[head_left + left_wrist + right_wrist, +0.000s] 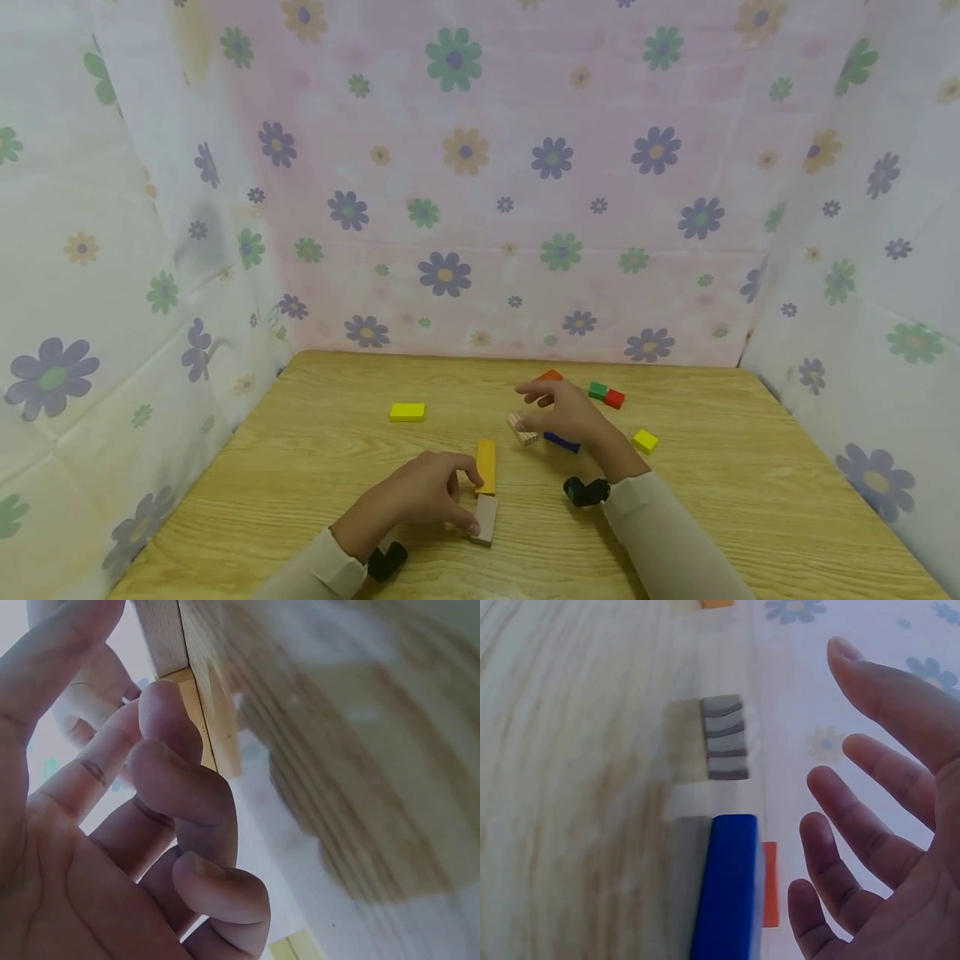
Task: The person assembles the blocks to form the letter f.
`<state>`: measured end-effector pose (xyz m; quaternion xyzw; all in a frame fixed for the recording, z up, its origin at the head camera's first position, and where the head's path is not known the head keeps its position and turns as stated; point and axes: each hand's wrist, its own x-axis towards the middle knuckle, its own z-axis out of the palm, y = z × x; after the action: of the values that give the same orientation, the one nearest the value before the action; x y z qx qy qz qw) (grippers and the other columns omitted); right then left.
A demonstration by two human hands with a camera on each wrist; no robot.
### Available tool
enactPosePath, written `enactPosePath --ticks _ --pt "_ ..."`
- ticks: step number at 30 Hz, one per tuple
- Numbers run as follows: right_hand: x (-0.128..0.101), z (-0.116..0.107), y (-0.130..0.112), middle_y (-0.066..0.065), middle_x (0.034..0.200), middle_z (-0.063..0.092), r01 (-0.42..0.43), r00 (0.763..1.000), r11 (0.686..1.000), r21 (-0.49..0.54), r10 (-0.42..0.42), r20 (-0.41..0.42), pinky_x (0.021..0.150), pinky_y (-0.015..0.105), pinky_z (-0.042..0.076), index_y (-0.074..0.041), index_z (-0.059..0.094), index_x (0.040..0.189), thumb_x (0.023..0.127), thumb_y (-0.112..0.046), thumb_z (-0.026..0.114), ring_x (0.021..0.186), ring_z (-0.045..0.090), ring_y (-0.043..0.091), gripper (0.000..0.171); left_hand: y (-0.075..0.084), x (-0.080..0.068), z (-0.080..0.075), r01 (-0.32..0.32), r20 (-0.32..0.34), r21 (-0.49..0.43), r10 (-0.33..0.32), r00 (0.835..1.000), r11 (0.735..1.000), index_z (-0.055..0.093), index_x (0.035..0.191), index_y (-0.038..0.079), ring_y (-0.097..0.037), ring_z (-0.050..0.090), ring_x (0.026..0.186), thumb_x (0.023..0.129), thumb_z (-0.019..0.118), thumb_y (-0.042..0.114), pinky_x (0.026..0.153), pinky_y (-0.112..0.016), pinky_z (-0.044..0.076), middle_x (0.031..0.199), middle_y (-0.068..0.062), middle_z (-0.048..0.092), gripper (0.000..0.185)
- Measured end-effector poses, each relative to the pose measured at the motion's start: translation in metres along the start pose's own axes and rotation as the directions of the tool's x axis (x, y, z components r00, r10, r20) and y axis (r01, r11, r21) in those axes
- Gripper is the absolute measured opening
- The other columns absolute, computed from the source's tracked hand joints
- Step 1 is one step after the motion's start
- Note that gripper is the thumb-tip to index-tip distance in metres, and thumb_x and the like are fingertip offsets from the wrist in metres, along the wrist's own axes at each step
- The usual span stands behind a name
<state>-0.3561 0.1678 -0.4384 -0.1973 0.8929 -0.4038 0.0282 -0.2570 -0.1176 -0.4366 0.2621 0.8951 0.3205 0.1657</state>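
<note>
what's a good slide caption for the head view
Left hand touching an orange-yellow block and a plain wooden block; right hand open above a ridged block.

table [300,467]: blocks spread mid-to-far | long block [486,465] end-to-end with flat block [485,518], flat one nearer the person | left hand [420,493] just left of both, fingertips touching them | right hand [566,410] above ridged block [522,427] and bar [562,442] | lone block [407,411] far left | cube [644,441] right of bar | block pair [606,394] behind the right hand
</note>
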Motion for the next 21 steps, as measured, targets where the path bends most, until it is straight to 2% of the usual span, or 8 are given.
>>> enactPosePath --ticks 4,10,21 --pt "0.002 0.002 0.006 0.008 0.128 0.07 -0.019 1.0 1.0 -0.008 0.019 0.021 0.096 0.053 0.055 -0.021 0.067 0.139 0.085 -0.034 0.087 0.118 0.061 0.032 0.059 0.001 0.0 -0.001 -0.003 0.004 0.007 0.003 1.0 1.0 0.071 0.112 0.024 -0.01 0.059 0.062 0.074 0.095 0.037 0.058 -0.025 0.046 0.073 0.006 0.065 0.047" --pt "0.003 0.005 0.011 0.004 0.128 0.07 -0.032 0.999 0.999 -0.04 0.033 0.03 0.099 0.052 0.054 -0.022 0.068 0.139 0.084 -0.034 0.088 0.121 0.062 0.031 0.059 0.005 -0.001 -0.001 -0.001 0.006 -0.002 0.001 1.0 1.0 0.071 0.114 0.02 -0.009 0.059 0.062 0.074 0.095 0.035 0.057 -0.024 0.046 0.073 0.006 0.066 0.049" --pt "0.0 0.004 0.013 0.009 0.136 0.067 -0.019 0.994 0.999 -0.033 0.022 0.105 0.102 0.056 0.052 -0.018 0.064 0.143 0.084 -0.033 0.088 0.126 0.06 0.038 0.065 0.01 -0.004 0.0 0.003 0.004 -0.032 -0.003 1.0 0.999 0.072 0.117 0.015 -0.008 0.059 0.061 0.076 0.094 0.03 0.054 -0.023 0.045 0.073 0.005 0.067 0.049"
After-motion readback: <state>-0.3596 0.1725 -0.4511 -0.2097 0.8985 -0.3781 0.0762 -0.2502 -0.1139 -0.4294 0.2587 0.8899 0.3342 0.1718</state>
